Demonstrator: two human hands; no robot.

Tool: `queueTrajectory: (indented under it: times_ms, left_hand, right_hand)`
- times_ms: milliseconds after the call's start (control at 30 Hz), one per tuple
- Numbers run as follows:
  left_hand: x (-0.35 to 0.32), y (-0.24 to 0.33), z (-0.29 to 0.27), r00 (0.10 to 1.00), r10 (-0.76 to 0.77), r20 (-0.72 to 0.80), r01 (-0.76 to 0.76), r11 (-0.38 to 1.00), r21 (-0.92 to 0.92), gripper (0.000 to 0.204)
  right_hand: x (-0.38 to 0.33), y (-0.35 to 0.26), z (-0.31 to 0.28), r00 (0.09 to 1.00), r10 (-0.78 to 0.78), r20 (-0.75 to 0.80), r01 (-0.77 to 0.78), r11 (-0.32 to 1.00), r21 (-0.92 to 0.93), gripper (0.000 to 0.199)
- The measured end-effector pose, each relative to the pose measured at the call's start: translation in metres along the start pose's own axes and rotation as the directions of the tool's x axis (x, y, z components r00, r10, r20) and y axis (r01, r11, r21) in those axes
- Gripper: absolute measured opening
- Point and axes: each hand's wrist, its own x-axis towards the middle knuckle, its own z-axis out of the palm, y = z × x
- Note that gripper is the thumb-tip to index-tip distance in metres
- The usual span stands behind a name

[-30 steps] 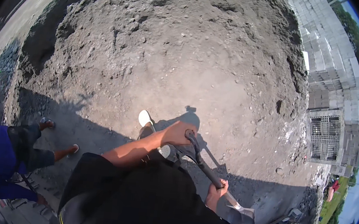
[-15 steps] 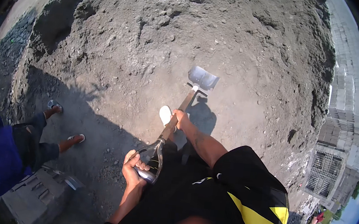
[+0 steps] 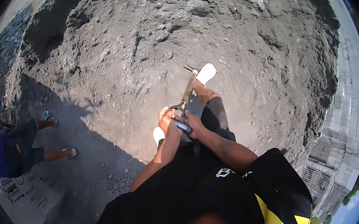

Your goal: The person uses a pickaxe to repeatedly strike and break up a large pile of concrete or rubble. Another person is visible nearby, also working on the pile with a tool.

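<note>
Shovel [image 3: 188, 92] in your grasp, its far end down at the dirt

The dirt bank [image 3: 207, 26], grey and crumbly, fills the far side of the scene. To the right rise stacks of pale blocks [image 3: 348, 118]. A co-worker [image 3: 32, 141] in a blue top and dark shorts is at the left, well apart from you, with grey blocks [image 3: 30, 194] on the near side of that person. The shovel is in the middle, slanting away from your body; its blade cannot be made out. Your right shoe [image 3: 206, 73], white, is at the far end of the shaft, just right of it, and your left shoe [image 3: 158, 135] is nearer, to the left. Your left hand [image 3: 167, 118] and right hand [image 3: 192, 122] are side by side, both clasping the handle around its D-shaped grip [image 3: 182, 126].
</note>
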Motion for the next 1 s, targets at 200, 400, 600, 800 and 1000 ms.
queueTrajectory:
  times_ms: [200,400,600,800,1000]
  left_hand:
    - [0.082,-0.032,0.014,0.989,0.146,-0.028,-0.143,0.986,0.086,0.031]
    - [0.132,-0.052,-0.031,0.991,-0.023,-0.128,0.046,0.983,0.178,0.008]
    - [0.162,-0.063,-0.116,0.92,0.015,-0.392,0.1,0.957,0.271,0.008]
    - [0.205,-0.077,-0.2,0.74,0.041,-0.672,0.214,0.932,0.292,0.016]
    - [0.151,-0.084,-0.139,0.67,0.468,-0.576,0.257,0.582,0.772,0.023]
  right_hand:
    - [0.121,0.002,-0.01,0.932,-0.348,0.106,0.357,0.823,-0.442,0.023]
    - [0.134,-0.016,-0.03,0.996,0.066,0.054,0.008,0.557,-0.831,0.051]
    - [0.189,-0.051,-0.064,0.983,-0.181,0.037,0.112,0.427,-0.897,0.057]
    - [0.323,-0.038,-0.072,0.978,-0.161,-0.13,-0.02,0.553,-0.833,0.066]
    - [0.414,-0.025,-0.059,0.978,0.049,-0.203,-0.064,0.996,-0.068,0.018]
